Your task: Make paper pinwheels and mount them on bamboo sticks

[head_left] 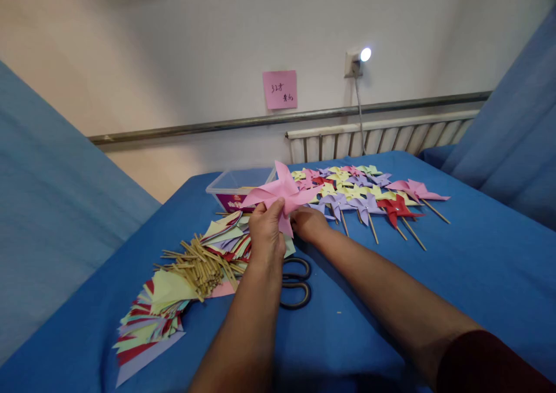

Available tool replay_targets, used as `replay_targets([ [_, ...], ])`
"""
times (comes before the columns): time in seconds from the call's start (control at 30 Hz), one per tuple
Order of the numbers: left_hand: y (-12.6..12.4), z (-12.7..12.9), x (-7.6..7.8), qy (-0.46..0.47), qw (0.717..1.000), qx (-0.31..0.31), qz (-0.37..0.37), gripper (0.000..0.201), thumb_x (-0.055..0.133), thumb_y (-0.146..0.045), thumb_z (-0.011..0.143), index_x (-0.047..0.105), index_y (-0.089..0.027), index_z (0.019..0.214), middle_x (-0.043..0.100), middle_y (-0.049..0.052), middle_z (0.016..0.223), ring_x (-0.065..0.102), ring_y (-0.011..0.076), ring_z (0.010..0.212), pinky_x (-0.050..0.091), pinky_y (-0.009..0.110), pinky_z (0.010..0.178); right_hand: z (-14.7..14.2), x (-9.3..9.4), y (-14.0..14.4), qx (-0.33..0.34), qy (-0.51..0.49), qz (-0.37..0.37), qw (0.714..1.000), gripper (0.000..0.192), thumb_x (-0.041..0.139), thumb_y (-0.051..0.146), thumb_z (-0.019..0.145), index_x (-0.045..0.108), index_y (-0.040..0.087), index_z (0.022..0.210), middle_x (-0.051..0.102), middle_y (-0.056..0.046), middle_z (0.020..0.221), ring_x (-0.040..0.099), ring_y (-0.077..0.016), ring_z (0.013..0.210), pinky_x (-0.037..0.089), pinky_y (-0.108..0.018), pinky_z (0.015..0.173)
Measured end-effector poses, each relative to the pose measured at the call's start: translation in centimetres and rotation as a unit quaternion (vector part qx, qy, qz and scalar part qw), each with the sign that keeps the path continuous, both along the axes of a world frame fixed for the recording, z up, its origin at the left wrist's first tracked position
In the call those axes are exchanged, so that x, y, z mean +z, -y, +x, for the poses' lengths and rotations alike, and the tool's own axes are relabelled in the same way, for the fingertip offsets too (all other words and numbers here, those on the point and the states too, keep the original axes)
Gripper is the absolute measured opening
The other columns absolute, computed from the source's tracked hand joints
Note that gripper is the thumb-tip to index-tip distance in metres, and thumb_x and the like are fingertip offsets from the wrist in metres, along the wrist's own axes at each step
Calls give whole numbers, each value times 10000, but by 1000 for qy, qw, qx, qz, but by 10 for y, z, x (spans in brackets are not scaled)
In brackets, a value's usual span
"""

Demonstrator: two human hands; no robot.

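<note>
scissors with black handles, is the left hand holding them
No, the scissors lie on the blue cloth while the left hand holds the pink pinwheel.

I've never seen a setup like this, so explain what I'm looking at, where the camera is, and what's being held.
There's no machine here, just a person's two bare hands. The single picture comes from a camera worn on their head, looking forward and down. The left hand grips a pink paper pinwheel. The right hand is just behind it, its fingertips mostly hidden. On the blue surface, to the left, lie a pile of sticks, colored paper and a plastic box. Black-handled scissors lie near the middle, and more pinwheels sit further right.
</note>
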State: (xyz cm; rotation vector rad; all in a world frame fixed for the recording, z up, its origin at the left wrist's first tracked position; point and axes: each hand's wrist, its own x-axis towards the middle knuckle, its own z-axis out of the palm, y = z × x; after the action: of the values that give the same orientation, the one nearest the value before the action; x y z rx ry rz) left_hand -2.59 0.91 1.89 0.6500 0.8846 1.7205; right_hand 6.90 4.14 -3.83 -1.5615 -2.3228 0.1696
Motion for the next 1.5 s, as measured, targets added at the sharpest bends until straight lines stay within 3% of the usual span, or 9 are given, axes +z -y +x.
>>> replay_targets([
  [0.3,1,1,0,-10,1000,-1,-4,294,816,-185,483,644,-115,711,656,13,600,580,113,523,478,253,592,-3,0,2,12,21,1,1000,243,500,223,864,731,159,900,731,-135,948,656,-270,911,495,-333,804],
  [0.7,2,1,1,-8,1000,-4,-6,302,813,-182,476,646,-112,717,654,9,584,579,115,514,473,245,569,-7,-5,0,21,29,-3,999,223,539,160,812,725,141,932,725,-143,960,661,-268,917,495,-324,803],
  [0.87,2,1,2,-1,1000,-5,-11,301,811,-170,470,649,-109,717,659,14,590,582,115,516,466,235,551,-8,-6,3,8,25,1,1000,276,517,155,827,693,129,1037,699,-155,1054,635,-264,984,483,-333,849],
  [1.1,2,1,2,2,1000,1,-6,291,812,-166,467,652,-106,702,665,17,601,587,108,526,477,234,575,-3,3,3,14,18,-10,1000,263,499,295,889,711,165,973,717,-118,1022,647,-241,951,487,-297,816],
  [1.5,1,0,1,-5,1000,0,-3,299,816,-176,479,649,-109,718,666,19,612,594,114,541,479,244,600,-7,-1,3,18,31,-13,999,228,521,160,827,715,154,946,724,-127,994,653,-250,950,484,-311,827],
])
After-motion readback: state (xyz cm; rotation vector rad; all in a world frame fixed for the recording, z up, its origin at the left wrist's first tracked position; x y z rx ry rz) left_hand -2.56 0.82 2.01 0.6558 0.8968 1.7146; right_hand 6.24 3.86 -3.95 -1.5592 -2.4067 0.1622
